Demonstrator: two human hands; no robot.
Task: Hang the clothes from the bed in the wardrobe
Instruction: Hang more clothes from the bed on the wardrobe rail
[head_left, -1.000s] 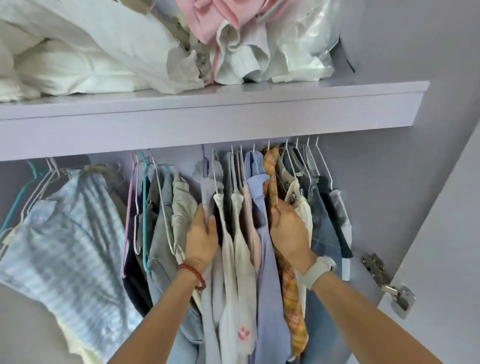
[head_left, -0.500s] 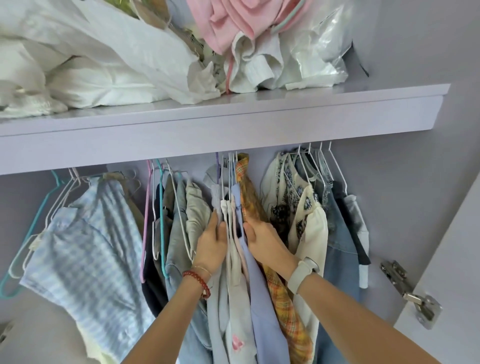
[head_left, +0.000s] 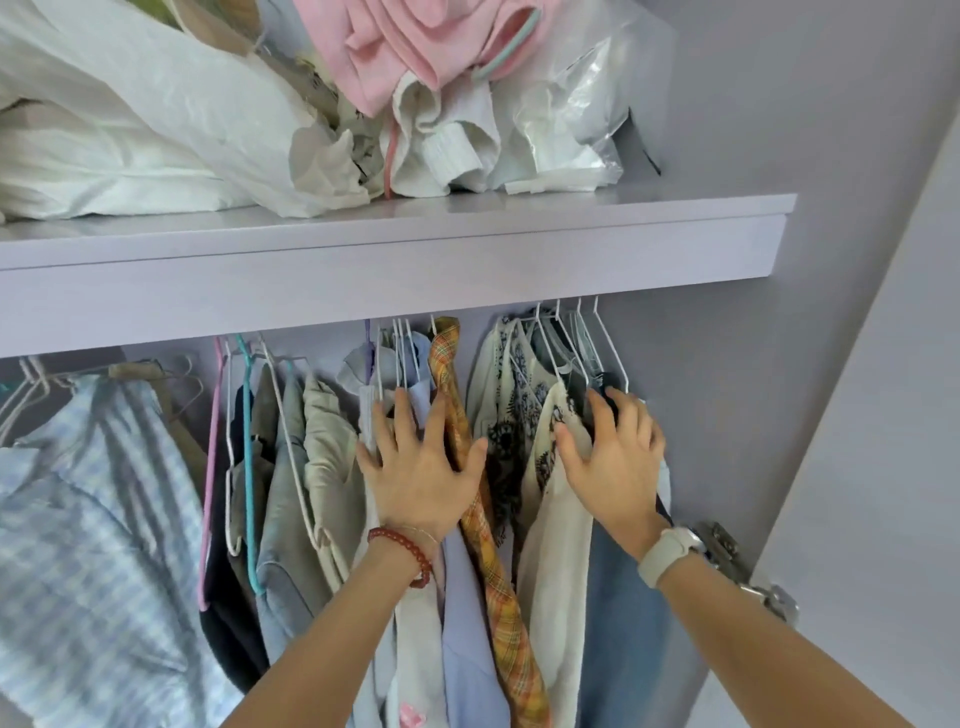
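Note:
Clothes hang on wire hangers under the lilac wardrobe shelf (head_left: 395, 260). My left hand (head_left: 421, 467), fingers spread, presses flat on the pale blue and white garments (head_left: 467, 649) in the middle, its thumb against the orange plaid garment (head_left: 493, 571). My right hand (head_left: 613, 457), also with straight spread fingers, rests on the cream patterned top (head_left: 550, 519) and the dark and denim clothes at the right end. A narrow gap shows between the plaid garment and the patterned tops. Neither hand holds a hanger.
A blue-and-white checked shirt (head_left: 88, 545) hangs at the far left, with pink and teal hangers (head_left: 244, 457) beside it. White bags and pink cloth (head_left: 415, 57) are piled on the shelf. The open door (head_left: 883, 467) with its metal hinge (head_left: 737, 566) stands at the right.
My right hand left the plaid garment and moved right onto the patterned top and denim. My left hand opened and spread over the middle clothes. The camera tilted slightly.

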